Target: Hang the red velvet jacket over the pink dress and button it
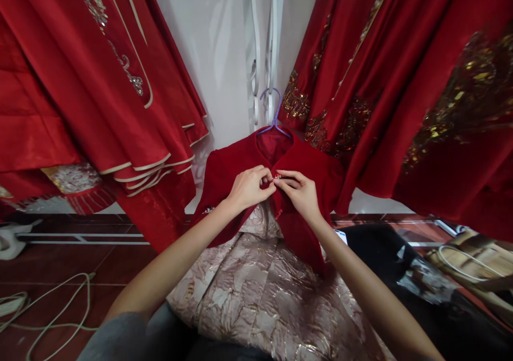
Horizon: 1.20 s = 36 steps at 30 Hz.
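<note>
A dark red velvet jacket (224,174) hangs on a purple hanger (274,115) in front of me, over a pale pink brocade skirt (264,291). My left hand (248,187) pinches the jacket's left front edge at the neckline. My right hand (300,192) pinches the right front edge beside it, fingertips on a small clasp (277,177) where the two edges meet. Both hands are closed on the fabric and touch each other.
Red embroidered garments (100,83) hang at the left, and more red garments (420,93) with gold sequins hang at the right. A white rack pole (264,45) stands behind. White cables (48,307) lie on the red tiled floor. A black bag (401,265) and a beige bag (473,265) sit at the right.
</note>
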Available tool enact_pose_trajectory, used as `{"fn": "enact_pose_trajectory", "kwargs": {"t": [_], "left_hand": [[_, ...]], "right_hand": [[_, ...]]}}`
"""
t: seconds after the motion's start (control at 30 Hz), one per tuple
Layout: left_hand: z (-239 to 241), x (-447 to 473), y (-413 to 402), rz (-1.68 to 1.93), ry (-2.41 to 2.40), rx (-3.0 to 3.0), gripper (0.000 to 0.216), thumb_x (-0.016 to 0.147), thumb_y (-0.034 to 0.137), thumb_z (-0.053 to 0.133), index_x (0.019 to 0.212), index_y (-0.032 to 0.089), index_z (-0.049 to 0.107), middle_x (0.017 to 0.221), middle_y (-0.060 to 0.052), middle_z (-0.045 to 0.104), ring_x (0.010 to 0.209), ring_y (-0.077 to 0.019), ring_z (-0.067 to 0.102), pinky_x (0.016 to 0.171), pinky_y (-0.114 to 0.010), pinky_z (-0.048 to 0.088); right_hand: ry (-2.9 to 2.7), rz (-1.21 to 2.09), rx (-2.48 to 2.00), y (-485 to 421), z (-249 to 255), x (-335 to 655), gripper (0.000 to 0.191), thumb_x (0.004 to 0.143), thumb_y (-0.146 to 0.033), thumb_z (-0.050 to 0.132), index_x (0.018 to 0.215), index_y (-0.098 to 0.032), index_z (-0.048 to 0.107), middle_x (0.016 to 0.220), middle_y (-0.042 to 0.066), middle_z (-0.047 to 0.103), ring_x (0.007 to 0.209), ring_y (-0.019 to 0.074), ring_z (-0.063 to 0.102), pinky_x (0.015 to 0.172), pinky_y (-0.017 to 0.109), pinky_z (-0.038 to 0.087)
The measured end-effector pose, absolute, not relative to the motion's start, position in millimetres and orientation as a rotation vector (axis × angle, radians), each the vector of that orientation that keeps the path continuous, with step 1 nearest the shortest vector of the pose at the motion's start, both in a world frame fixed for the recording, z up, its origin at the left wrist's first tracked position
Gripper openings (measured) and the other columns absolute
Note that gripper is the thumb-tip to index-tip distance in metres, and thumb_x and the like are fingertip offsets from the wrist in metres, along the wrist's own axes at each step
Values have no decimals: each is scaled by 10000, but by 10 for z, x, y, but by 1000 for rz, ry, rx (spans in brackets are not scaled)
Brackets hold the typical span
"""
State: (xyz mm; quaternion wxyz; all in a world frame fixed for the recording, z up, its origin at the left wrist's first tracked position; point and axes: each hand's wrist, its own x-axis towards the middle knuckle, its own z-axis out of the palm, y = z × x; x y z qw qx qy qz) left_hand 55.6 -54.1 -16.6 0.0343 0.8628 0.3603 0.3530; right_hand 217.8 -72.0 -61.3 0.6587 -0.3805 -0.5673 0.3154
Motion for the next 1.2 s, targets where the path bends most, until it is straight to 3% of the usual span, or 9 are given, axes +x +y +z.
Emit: {"fn": "enact_pose_trajectory", "kwargs": {"t": [0.3, 0.5, 0.6, 0.73, 0.8, 0.87, 0.97, 1.1, 1.2], "left_hand": [[-187, 582, -545, 1026, 1025, 2771, 86, 816, 222, 526, 798, 171, 593, 755, 3, 573, 668, -114, 545, 615, -216, 419], [-202, 603, -559, 967, 1048, 2817, 128, 861, 217, 480, 827, 179, 597, 810, -17, 593, 725, -134, 577, 629, -228, 437], [-248, 612, -604, 972, 1137, 2745, 179, 886, 215, 441, 963, 189, 601, 921, -36, 621, 752, -147, 604, 670, -255, 470], [-417, 586, -676, 1042, 1139, 2548, 297, 905, 175, 387, 1145, 200, 560, 1097, -59, 621, 909, -162, 636, 838, -297, 495], [-521, 559, -700, 1055, 1104, 2444, 321, 915, 168, 366, 1183, 190, 542, 1164, -74, 616, 1008, -161, 628, 919, -308, 480], [-608, 532, -709, 1025, 1095, 2360, 334, 935, 200, 353, 1222, 184, 522, 1245, -88, 600, 1121, -169, 592, 999, -334, 445], [-685, 514, -707, 909, 1111, 2266, 401, 955, 335, 356, 1312, 193, 471, 1380, -93, 514, 1284, -193, 475, 1097, -382, 355], [-711, 514, -725, 821, 1095, 2156, 477, 943, 448, 359, 1355, 226, 453, 1427, -70, 457, 1320, -200, 429, 1111, -388, 335], [-700, 458, -772, 832, 984, 2174, 393, 936, 411, 390, 1219, 221, 585, 1290, -65, 599, 1194, -199, 561, 1029, -361, 426]], "right_hand": [[-1341, 649, -869, -711, -616, 2195, 312, 722, -298, 731, 1003, -167, 700, 1024, 85, 681, 894, 199, 682, 892, 379, 549], [-1494, 623, -886, -708, -629, 2237, 312, 789, -247, 623, 1098, -209, 650, 1130, 77, 585, 971, 183, 642, 878, 365, 557], [-1601, 516, -927, -792, -674, 2181, 525, 769, -177, 577, 1284, -253, 513, 1252, 92, 471, 1079, 198, 583, 915, 381, 533], [-1676, 318, -1035, -946, -822, 2096, 839, 676, -81, 554, 1444, -248, 260, 1416, 132, 308, 1272, 246, 420, 1028, 429, 429], [-1626, 314, -1152, -1002, -877, 2126, 778, 692, -93, 525, 1419, -205, 272, 1329, 151, 427, 1183, 247, 504, 953, 427, 472], [-1584, 380, -1308, -1045, -875, 2218, 624, 728, -144, 517, 1332, -173, 360, 1063, 110, 592, 911, 221, 626, 806, 402, 519], [-1534, 447, -1479, -1124, -756, 2390, 411, 741, -221, 551, 1142, -191, 466, 745, 1, 600, 616, 170, 600, 666, 351, 497], [-1484, 672, -1255, -1307, -494, 2441, 261, 767, -302, 594, 990, -227, 481, 737, -8, 599, 651, 151, 604, 619, 281, 479], [-1512, 905, -1029, -1440, -354, 2324, 257, 766, -335, 641, 964, -235, 512, 864, 22, 633, 795, 156, 626, 702, 276, 509]]}}
